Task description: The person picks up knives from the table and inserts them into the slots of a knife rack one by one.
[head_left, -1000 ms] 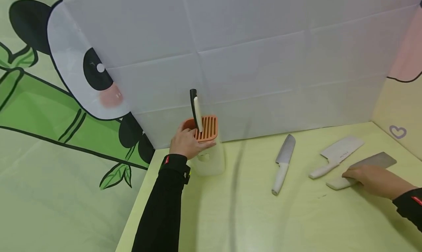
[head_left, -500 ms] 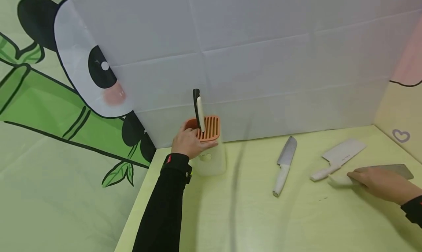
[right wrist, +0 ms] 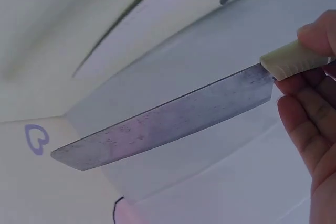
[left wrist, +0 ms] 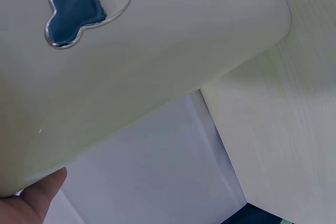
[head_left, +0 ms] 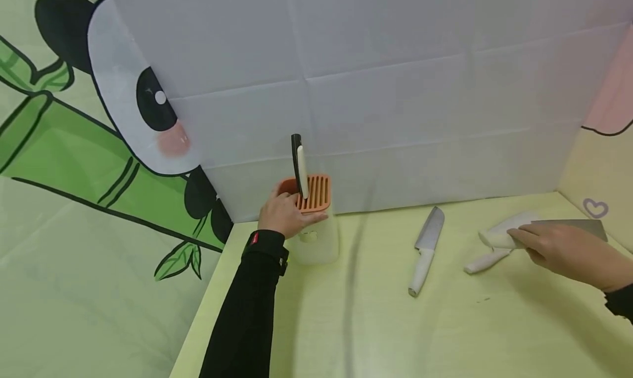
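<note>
My left hand (head_left: 283, 217) grips the upper side of a cream knife block (head_left: 318, 249) with an orange slotted top. A black handle (head_left: 295, 153) and a white handle (head_left: 303, 172) stick up from that top, side by side. In the left wrist view, the block's smooth wall (left wrist: 131, 77) fills much of the picture, with fingertips at its edge. My right hand (head_left: 568, 251) holds a broad kitchen knife (right wrist: 168, 119) by its pale handle, above the table. Below and behind it lies a cleaver (head_left: 487, 261), partly hidden by the held knife and hand.
Another white-handled knife (head_left: 429, 235) lies on the pale yellow table (head_left: 376, 323) between the block and the cleaver. A grey-white sheet wall (head_left: 376, 103) rises close behind. A panda-printed panel (head_left: 123, 120) stands to the left.
My right hand has lifted the broad knife off the table and moved it up and back, now over the cleaver. My left hand stays on the block.
</note>
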Available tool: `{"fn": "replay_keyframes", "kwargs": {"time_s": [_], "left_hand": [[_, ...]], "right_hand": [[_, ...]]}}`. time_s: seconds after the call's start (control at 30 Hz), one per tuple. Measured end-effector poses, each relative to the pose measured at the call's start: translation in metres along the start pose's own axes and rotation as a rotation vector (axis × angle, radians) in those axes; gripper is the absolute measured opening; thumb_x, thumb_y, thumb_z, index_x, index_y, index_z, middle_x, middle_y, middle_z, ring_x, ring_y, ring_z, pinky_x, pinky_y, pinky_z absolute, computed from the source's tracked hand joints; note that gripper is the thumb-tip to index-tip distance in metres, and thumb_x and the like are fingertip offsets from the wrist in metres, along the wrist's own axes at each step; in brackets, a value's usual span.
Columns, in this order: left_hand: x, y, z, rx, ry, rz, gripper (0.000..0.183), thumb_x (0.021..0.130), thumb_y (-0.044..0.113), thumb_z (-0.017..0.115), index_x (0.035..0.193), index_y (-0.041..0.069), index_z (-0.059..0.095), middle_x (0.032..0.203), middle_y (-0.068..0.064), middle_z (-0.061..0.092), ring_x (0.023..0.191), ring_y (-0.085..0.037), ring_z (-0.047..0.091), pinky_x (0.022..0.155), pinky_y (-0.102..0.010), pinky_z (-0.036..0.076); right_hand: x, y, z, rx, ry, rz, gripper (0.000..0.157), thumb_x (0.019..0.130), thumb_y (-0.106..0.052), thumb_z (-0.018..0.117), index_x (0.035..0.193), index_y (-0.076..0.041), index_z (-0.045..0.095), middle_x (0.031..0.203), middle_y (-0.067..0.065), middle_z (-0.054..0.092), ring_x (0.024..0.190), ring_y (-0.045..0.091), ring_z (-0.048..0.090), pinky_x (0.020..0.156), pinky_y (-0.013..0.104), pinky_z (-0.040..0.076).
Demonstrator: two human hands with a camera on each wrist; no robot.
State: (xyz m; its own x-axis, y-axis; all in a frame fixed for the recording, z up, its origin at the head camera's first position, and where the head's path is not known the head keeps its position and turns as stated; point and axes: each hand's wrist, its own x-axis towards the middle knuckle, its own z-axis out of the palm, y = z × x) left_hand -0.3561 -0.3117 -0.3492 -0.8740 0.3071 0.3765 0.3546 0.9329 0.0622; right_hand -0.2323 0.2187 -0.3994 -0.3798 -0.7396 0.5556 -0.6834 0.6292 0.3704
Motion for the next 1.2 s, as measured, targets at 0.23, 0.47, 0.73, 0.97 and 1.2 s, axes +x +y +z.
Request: {"fn": "replay_keyframes", "kwargs": {"time_s": [0.23,0.47,0.73,0.97,1.2], "left_hand": [[-0.008,-0.004,-0.005,-0.020,0.008,0.025,0.074,0.068,0.087,0.047,0.082,0.016,0.062,0.082,-0.002,0.068,0.117,-0.027,0.047,0.100,-0.042,0.042],[-0.002,0.000,-0.001,-0.008,0.003,-0.015,0.079,0.066,0.089,0.046,0.089,0.017,0.067,0.097,-0.005,0.068,0.117,-0.025,0.045,0.087,-0.043,0.051],[0.006,0.006,-0.001,-0.026,0.020,-0.058,0.081,0.063,0.091,0.044,0.089,0.018,0.066,0.091,-0.005,0.064,0.112,-0.024,0.046,0.078,-0.044,0.054],[0.006,0.013,-0.002,-0.032,0.013,-0.052,0.083,0.063,0.092,0.042,0.088,0.017,0.066,0.096,-0.005,0.064,0.116,-0.024,0.044,0.082,-0.045,0.053],[0.011,0.017,0.003,-0.008,0.018,-0.070,0.091,0.062,0.093,0.040,0.101,0.016,0.068,0.109,-0.006,0.065,0.127,-0.025,0.035,0.087,-0.047,0.051]], "right_hand": [[0.063,-0.019,-0.041,-0.029,0.085,-0.037,0.040,0.097,-0.022,0.030,0.103,0.004,0.060,0.075,0.002,0.055,0.060,0.010,0.047,0.042,0.025,0.043],[0.122,-0.006,-0.051,-0.026,0.185,-0.139,0.035,0.096,-0.017,0.035,0.108,0.004,0.060,0.078,0.004,0.056,0.060,0.012,0.047,0.043,0.027,0.043],[0.176,-0.001,-0.061,0.042,0.315,-0.223,0.033,0.098,-0.018,0.041,0.107,0.007,0.059,0.087,0.011,0.064,0.063,0.017,0.055,0.043,0.030,0.047],[0.205,-0.014,-0.073,0.055,0.459,-0.211,0.030,0.094,-0.019,0.047,0.103,0.008,0.059,0.078,0.011,0.061,0.052,0.012,0.042,0.035,0.025,0.034],[0.222,-0.009,-0.069,0.095,0.522,-0.229,0.028,0.093,-0.018,0.048,0.103,0.006,0.059,0.074,0.008,0.059,0.051,0.011,0.039,0.036,0.025,0.032]]}}
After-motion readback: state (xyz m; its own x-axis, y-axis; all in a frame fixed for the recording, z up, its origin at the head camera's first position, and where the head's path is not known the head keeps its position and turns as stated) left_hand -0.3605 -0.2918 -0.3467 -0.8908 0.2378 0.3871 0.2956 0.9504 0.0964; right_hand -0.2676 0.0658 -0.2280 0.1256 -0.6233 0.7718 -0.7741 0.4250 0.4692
